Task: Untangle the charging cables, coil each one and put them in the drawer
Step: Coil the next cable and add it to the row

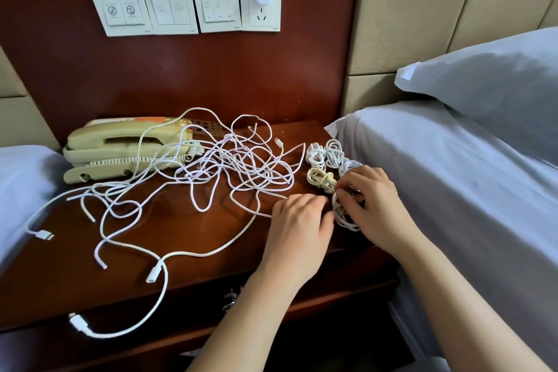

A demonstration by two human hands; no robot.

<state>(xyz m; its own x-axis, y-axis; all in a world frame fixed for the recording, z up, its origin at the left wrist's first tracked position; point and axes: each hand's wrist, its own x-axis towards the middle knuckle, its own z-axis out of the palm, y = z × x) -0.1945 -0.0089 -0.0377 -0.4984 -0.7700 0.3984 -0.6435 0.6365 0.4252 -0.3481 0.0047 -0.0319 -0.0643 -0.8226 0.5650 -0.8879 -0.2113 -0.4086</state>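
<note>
Fingers point(347, 190) of the right hand point(373, 202) are curled round a small white coil of cable point(344, 219), which is pinched at its left side by the left hand point(299, 220). The coil is held over the right front corner of the dark red-brown wooden nightstand point(187, 232).

Just behind the hands, along the nightstand's right edge, four finished coils are laid close together: three white bundles point(332, 155) and one cream-coloured bundle point(321, 180).

Further out, the middle of the top is covered by a loose tangle of white charging cables point(241, 166). It is spread towards the left edge and partly draped over a cream plastic corded telephone point(120, 145) at the back left corner. One white plug end point(78, 323) is hung over the front edge.

The drawer point(231, 296) below the front edge appears shut, and nothing can be seen inside it.

The work is judged about midway at best. A fifth coil is being finished, several cables remain knotted together, and none has yet been put away.
</note>
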